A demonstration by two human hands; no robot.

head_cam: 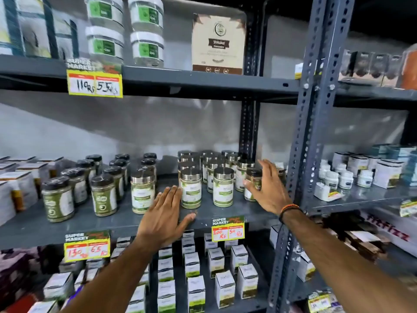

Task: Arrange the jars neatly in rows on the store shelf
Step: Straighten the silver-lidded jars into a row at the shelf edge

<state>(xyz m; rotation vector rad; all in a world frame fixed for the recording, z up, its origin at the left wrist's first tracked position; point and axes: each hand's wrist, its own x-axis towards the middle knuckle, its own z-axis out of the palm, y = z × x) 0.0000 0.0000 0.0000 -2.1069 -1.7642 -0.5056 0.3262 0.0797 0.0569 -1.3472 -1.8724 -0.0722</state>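
Note:
Silver-lidded jars of green powder stand in rows on the grey middle shelf (225, 213). The front ones are one jar (191, 188) at the left, one (223, 187) in the middle and one (252, 185) at the right. A lone silver-lidded jar (142, 192) stands apart further left. My left hand (167, 213) lies flat, fingers together, its fingertips against the left front jar's side. My right hand (266, 188) is spread, fingers against the right front jar. Neither hand wraps a jar.
Black-lidded jars (103, 195) fill the shelf's left part, with white boxes (20, 184) beyond them. A perforated steel upright (302, 154) stands just right of my right hand. Price tags (228, 229) hang on the shelf edge. Small white boxes (191, 265) sit on the shelf below.

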